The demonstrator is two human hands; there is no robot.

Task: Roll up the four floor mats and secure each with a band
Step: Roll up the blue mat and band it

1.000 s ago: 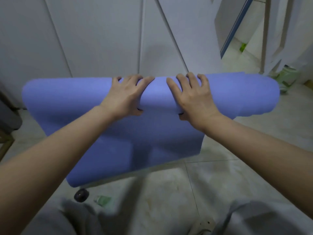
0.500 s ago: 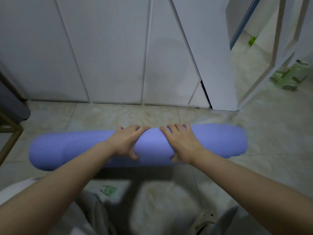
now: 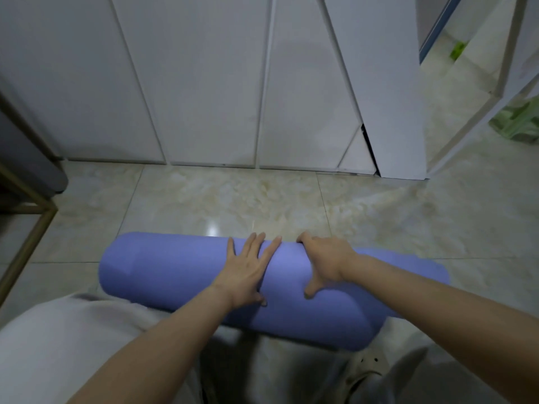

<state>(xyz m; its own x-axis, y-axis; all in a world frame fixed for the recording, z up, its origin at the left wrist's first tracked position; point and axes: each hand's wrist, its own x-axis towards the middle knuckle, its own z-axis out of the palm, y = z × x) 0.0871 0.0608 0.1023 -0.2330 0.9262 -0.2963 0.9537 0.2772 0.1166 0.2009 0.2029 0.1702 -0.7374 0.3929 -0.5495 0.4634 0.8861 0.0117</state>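
A blue-violet floor mat [image 3: 175, 269] lies as a thick roll across the tiled floor just in front of my knees. My left hand [image 3: 248, 269] lies flat on top of the roll near its middle, fingers straight and spread. To its right, my right hand [image 3: 323, 260] grips the roll with its fingers curled over the far side and the thumb on the near side. No band shows in this view, and no other mat is in sight.
White cupboard doors [image 3: 204, 83] stand close behind the roll. A gold-framed piece of furniture [image 3: 32, 211] sits at the left edge. A green bag [image 3: 516, 121] lies far right. My light trousers [image 3: 73, 345] and a shoe [image 3: 364, 371] fill the near foreground.
The mat went from held up with a loose flap hanging to a full roll on the floor. My left hand flattened its fingers, and the roll came nearer my knees.
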